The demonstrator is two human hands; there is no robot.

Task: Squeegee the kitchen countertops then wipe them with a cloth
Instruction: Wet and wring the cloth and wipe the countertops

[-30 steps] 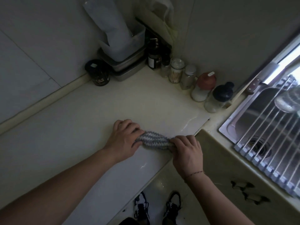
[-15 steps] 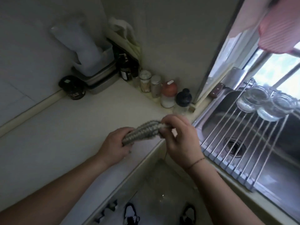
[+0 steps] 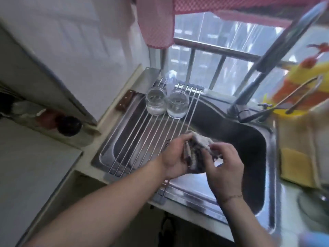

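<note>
Holding a bunched grey cloth [image 3: 197,154] above the sink [image 3: 252,143], just over the near right edge of the wire rack [image 3: 142,139]. Gripped on its left side by the left hand [image 3: 175,155], fingers curled round the folds, thumb on top. Pinched on its right side by the right hand [image 3: 225,168], fingertips pressed into the fabric, a thin bracelet at the wrist. Crumpled between the two hands, lifted clear of basin and desk alike.

Spanning the left half of the sink, with two glass jars [image 3: 166,102] standing mouth down side by side at the far end of the rack, well apart from the cloth. Lying along the sink's far left rim, a cleaver [image 3: 137,90] with a wooden handle. Rising from the far right rim, the tap [image 3: 277,56], its neck leaning up toward the window. Open dark basin beneath and to the right of the hands. Stretching away at the left, the pale desk [image 3: 32,168], with blurred jars [image 3: 69,125] crowded along the wall at its back. Crowding the right rim, a yellow sponge [image 3: 295,166] and a yellow bottle [image 3: 302,75], both blurred.
</note>
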